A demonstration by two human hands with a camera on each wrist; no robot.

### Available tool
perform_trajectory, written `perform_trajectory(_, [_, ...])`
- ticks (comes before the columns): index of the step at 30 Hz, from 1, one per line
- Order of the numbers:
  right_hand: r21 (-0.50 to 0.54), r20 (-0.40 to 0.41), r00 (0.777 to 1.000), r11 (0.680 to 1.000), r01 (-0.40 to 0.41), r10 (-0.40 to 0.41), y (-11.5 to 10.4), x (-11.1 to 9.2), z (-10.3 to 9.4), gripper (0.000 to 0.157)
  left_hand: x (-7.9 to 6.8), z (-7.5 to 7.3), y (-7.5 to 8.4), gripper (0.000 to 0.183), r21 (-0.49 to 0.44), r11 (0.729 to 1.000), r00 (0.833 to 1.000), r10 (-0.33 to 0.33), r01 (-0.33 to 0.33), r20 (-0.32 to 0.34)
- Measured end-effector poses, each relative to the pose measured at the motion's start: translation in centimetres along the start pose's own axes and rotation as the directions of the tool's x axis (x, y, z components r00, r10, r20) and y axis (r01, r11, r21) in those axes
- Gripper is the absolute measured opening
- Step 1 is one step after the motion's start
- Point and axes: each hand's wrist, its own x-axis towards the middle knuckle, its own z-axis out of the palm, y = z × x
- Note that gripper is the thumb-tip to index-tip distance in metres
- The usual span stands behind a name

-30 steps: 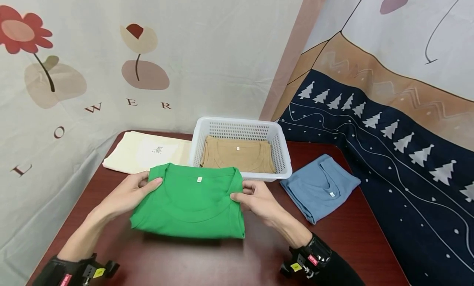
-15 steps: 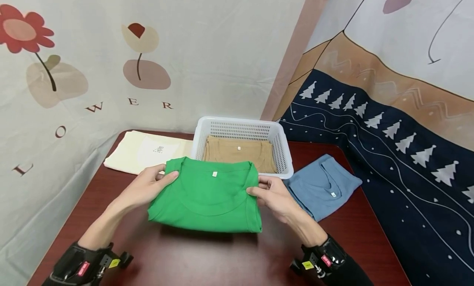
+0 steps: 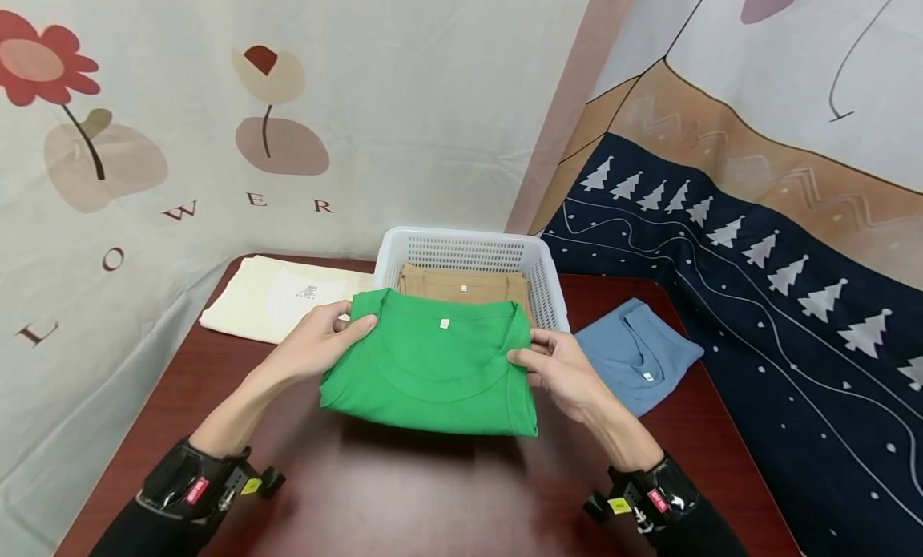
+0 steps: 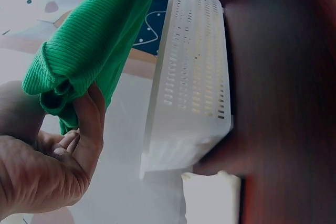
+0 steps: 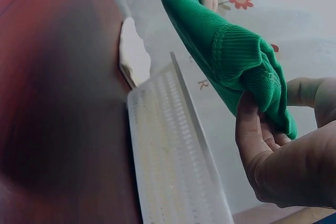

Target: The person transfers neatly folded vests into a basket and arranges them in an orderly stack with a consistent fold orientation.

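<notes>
A folded green T-shirt [image 3: 440,365] with a small white neck label hangs above the table, held level between both hands. My left hand [image 3: 317,341] pinches its left edge, thumb on top and fingers beneath. On the opposite edge my right hand [image 3: 566,373] grips it the same way. Both wrist views show the cloth's layers bunched between thumb and fingers. Behind the shirt stands a white perforated basket [image 3: 550,288], its front wall covered by the green cloth in the head view. Inside it lies a folded tan T-shirt [image 3: 497,288], partly hidden.
Left of the basket lies a folded cream garment [image 3: 252,300] with a printed patch. A folded blue T-shirt [image 3: 642,357] rests at the right on the dark red table [image 3: 404,501]. Printed cloth hangings [image 3: 433,124] close off the back and right side.
Both hands have carried the green T-shirt to the right and away from me, toward the basket. It now overlaps the basket's front and part of the tan T-shirt.
</notes>
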Motion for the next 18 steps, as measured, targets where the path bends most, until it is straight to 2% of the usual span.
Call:
perform_trajectory(7, [0.007,-0.001,1.0,1.0,0.015,-0.015,-1.3,0.2,-1.4,0.056,1.8,0.1,1.3,0.039,-0.012,1.0,1.0,0.012,-0.012,-0.008])
perform_trajectory(18, [-0.06,-0.013,0.999,0.997,0.038,-0.038,-3.2,1.1,-3.1,0.056,4.4,-0.1,2.7,0.043,-0.046,0.999,1.0,-0.007,0.007,0.0])
